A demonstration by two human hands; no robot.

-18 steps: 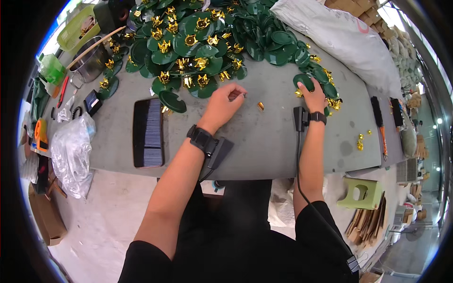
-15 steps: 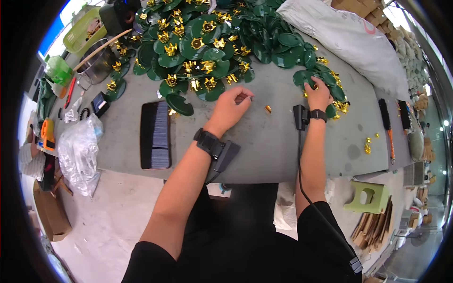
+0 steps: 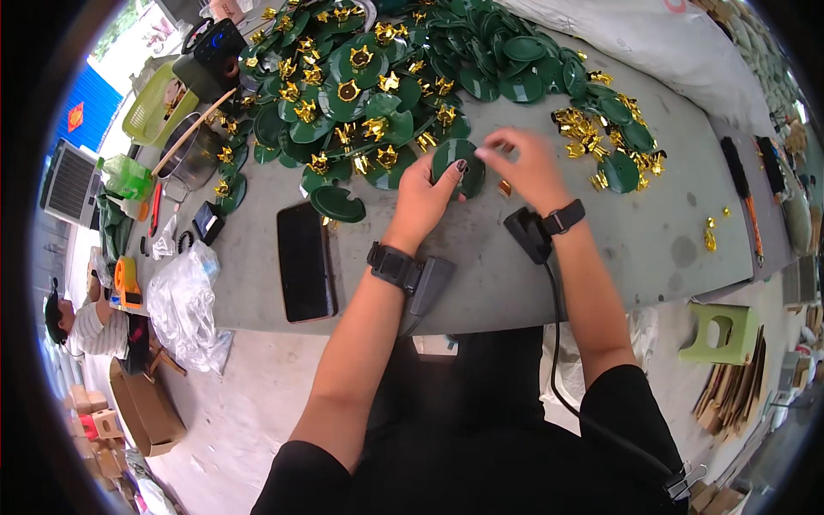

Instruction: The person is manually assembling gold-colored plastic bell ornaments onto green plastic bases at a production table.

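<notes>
Left hand [image 3: 421,197] pinches a green disc [image 3: 452,153] between thumb and fingers, above the counter [image 3: 378,249], near the pile of discs [image 3: 498,62]. Right hand [image 3: 534,167], blurred, is beside the disc's right edge; cannot tell whether its fingers pinch anything.

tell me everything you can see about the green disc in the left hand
The green disc is dark, roughly round and glossy, like smooth plastic. The left hand grips it, with the thumb across its face, hiding part of it. Its broad face is turned toward the camera, in front of the large pile. The blurred right hand is at its right edge; whether those fingers touch it is unclear.
</notes>
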